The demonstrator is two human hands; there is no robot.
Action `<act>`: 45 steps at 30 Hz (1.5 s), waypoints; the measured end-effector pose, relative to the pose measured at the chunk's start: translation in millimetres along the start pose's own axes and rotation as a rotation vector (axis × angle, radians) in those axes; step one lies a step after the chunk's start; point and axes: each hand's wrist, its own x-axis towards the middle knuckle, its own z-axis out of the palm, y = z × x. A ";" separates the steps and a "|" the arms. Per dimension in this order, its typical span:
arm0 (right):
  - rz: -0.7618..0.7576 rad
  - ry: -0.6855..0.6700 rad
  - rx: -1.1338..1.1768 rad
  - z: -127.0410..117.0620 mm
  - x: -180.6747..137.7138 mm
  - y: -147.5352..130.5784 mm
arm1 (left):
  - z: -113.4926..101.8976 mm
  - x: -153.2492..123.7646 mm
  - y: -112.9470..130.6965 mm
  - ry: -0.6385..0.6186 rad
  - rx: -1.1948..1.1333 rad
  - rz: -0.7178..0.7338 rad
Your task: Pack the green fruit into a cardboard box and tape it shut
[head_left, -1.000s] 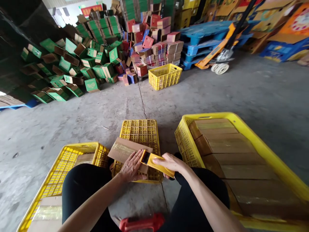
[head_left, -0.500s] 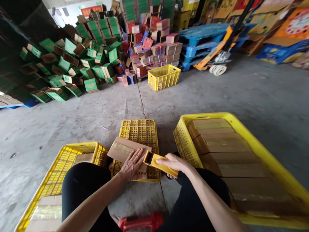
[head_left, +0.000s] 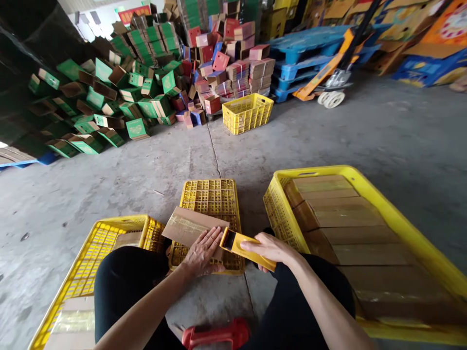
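Observation:
A flat brown cardboard piece [head_left: 188,224] with a strip of clear tape lies on an upturned yellow crate [head_left: 211,197] between my knees. My left hand [head_left: 203,253] presses flat on its near end, fingers spread. My right hand [head_left: 270,248] is closed round a yellow handheld tool [head_left: 247,247] whose dark front end touches the cardboard's right edge beside my left fingers.
A yellow crate [head_left: 368,187] at the right holds stacked brown cardboard pieces. Another yellow crate [head_left: 87,253] at the left holds a few. A red tape dispenser [head_left: 215,335] lies on the floor by my legs. Farther off stand piled green and red boxes, a yellow basket [head_left: 248,113], blue pallets and a pallet jack.
My right hand and the yellow tool have slid slightly to the right along the cardboard's edge. My left hand stays pressed on the cardboard.

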 end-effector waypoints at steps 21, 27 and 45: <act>0.045 0.035 0.007 -4.2 -17.3 25.7 | 0.1 5.4 8.7 -0.082 0.031 0.144; 0.054 0.006 0.030 -9.9 -33.8 27.3 | 0.1 6.3 8.5 -0.068 0.031 0.143; 0.116 0.092 0.058 7.5 7.8 27.2 | -3.1 -27.4 -36.9 0.203 -0.126 -0.253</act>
